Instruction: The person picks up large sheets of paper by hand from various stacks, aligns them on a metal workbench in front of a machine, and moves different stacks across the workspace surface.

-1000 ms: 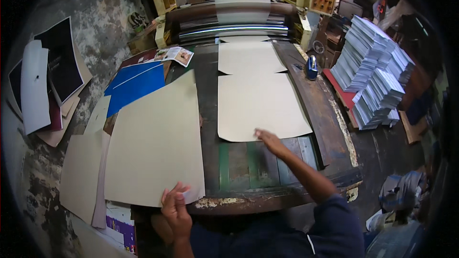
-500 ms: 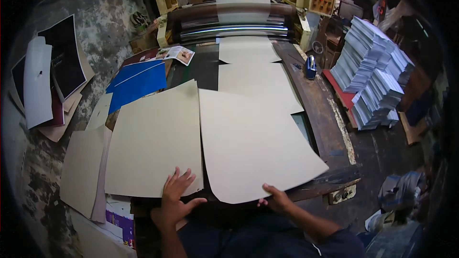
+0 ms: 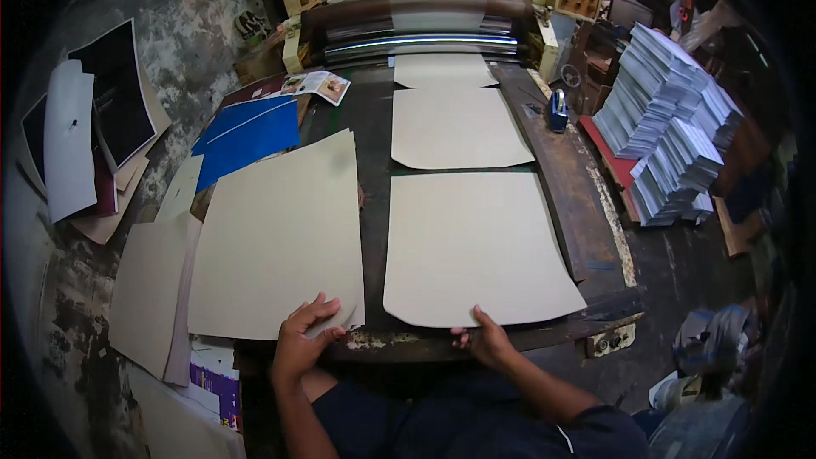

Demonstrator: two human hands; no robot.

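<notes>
At the front edge of the work table, my right hand (image 3: 488,340) grips a large cream paper sheet (image 3: 476,246), thumb on top and fingers curled below. That sheet lies behind another cream sheet (image 3: 459,127) in a row leading to the machine's roller. My left hand (image 3: 304,336) is at the front right corner of a stack of cream sheets (image 3: 272,246) on the left. Its fingers bend over the top sheet, whose corner curls up beside them, with the thumb at the edge.
A roller machine (image 3: 416,38) stands at the far end of the dark table. Blue sheets (image 3: 246,140) and a printed leaflet (image 3: 319,83) lie left. A tape dispenser (image 3: 557,110) sits on the right rail. Tall paper stacks (image 3: 654,93) stand at the right.
The sheet under my right hand has moved right and lies straighter, apart from the sheet ahead. Sheets ahead have shifted toward the roller. My left fingers have closed at the stack's corner, which now curls.
</notes>
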